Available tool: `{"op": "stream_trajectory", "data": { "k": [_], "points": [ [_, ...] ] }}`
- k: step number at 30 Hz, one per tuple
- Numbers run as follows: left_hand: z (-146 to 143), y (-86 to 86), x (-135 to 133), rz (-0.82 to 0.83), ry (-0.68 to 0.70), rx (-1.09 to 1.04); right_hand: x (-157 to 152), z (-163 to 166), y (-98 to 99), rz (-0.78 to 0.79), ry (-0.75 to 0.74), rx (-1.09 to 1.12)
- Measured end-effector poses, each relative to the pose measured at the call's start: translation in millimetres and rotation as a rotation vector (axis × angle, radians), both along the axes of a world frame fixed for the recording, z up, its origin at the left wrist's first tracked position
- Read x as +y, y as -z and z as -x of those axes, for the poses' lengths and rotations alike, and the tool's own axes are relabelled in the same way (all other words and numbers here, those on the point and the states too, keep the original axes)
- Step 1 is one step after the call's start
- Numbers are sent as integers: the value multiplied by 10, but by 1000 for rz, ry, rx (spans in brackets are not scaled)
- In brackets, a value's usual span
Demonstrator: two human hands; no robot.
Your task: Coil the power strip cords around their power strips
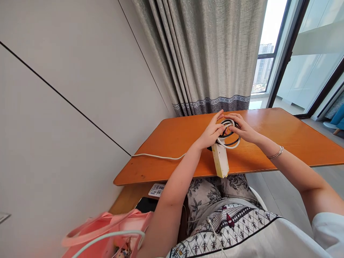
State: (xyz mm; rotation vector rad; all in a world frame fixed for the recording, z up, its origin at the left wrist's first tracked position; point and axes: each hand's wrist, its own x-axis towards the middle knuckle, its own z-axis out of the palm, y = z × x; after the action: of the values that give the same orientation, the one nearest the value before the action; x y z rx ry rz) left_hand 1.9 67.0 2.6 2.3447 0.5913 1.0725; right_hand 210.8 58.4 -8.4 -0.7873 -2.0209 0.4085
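Observation:
My left hand point(211, 134) and my right hand point(244, 129) meet over the orange-brown table point(258, 123), both closed around a loose coil of black and white cables point(238, 144). The left thumb presses on the coil's near left side, with its fingers raised behind. On the other side, the right thumb and fingers curl over the loops. Just below the coil lies a white power strip point(221, 160) with yellowed edges, its near end reaching past the table's front edge. My fingers partly hide the coil and the strip's far end.
A white cord point(158, 156) runs across the table's left side towards my left forearm. Below left are a pink bag point(107, 229), a dark phone-like slab point(146, 204) and a white printed item point(156, 190). A curtain point(215, 53) hangs behind the table; a wall borders the left.

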Motion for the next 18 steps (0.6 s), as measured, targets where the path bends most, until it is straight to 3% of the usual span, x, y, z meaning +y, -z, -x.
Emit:
{"op": "stream_trajectory", "data": {
  "k": [4, 10, 14, 18],
  "points": [
    [11, 63, 88, 46, -28, -97, -7, 32, -46, -103, -73, -109],
    [3, 168, 139, 29, -68, -124, 0, 19, -163, -337, 76, -320],
    [-6, 199, 165, 20, -48, -106, -42, 4, -337, -321, 107, -506],
    [42, 272, 195, 160, -10, -229, -123, 64, -440, -302, 299, -703]
  ]
}}
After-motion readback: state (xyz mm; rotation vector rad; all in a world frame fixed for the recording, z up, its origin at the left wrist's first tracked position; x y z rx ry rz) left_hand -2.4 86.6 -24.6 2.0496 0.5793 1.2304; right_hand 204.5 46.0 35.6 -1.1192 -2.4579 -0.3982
